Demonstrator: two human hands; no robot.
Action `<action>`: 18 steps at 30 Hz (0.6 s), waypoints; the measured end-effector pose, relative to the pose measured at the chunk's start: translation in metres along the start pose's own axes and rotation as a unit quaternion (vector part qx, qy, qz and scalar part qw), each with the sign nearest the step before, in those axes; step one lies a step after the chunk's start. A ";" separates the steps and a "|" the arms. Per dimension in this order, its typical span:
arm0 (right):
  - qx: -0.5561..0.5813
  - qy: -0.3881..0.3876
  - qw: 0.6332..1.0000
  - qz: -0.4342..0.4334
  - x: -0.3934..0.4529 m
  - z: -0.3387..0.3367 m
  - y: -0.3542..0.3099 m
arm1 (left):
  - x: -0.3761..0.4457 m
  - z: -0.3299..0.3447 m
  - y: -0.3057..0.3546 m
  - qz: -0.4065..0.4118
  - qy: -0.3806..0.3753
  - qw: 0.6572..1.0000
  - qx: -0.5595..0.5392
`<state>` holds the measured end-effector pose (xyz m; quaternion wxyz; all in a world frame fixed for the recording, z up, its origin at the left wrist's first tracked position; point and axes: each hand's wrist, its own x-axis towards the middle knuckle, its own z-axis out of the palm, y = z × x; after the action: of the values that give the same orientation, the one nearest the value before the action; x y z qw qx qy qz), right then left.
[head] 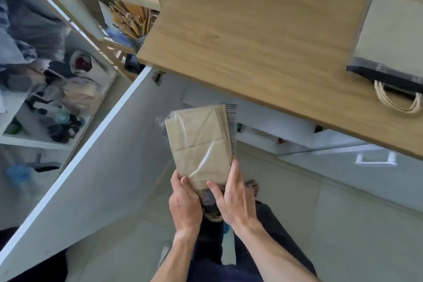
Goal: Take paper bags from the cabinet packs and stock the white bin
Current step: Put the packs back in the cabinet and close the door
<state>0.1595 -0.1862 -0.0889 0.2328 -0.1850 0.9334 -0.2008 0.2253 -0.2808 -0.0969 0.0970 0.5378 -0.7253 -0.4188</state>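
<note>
Low in the middle of the frame I saw both hands clasped on the near end of a pack of paper bags (199, 142). The left hand (185, 204) gripped its left edge, thumb curled over the front face, and the right hand (235, 199) held the right edge, thumb pressed on the front and fingers wrapped behind. The pack was a flat stack of brown bags in a clear, shiny wrapper, held up in the air and pointing away toward the centre of the frame, its serrated bag edges fanning along the right side. Directly behind it, in the centre, was the shadowed interior of a white cabinet (263, 121) under a wooden countertop (251, 30) that filled the upper right. On that countertop, at the far right edge, lay a larger paper bag with twisted handles (393, 30). An open white cabinet door (103, 167) ran diagonally through the left half. Beyond it, at upper left, were cluttered shelves (45, 98) and a holder of wooden sticks (132, 20). I could not make out a white bin anywhere.
</note>
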 end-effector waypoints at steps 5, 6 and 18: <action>-0.011 -0.029 0.998 0.059 0.008 0.020 0.033 | 0.003 0.034 -0.018 -0.007 -0.071 0.997 0.027; -0.007 -0.024 0.997 0.077 0.023 0.021 0.041 | 0.014 0.048 -0.017 0.001 -0.087 0.996 0.020; -0.043 0.136 0.980 0.139 0.282 0.035 0.095 | 0.238 0.222 0.064 0.239 -0.092 0.940 0.224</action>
<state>-0.0787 -0.2391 -0.2633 0.1209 -0.0338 0.9808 -0.1495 -0.0461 -0.3698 -0.2652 0.0039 0.3160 -0.9131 -0.2577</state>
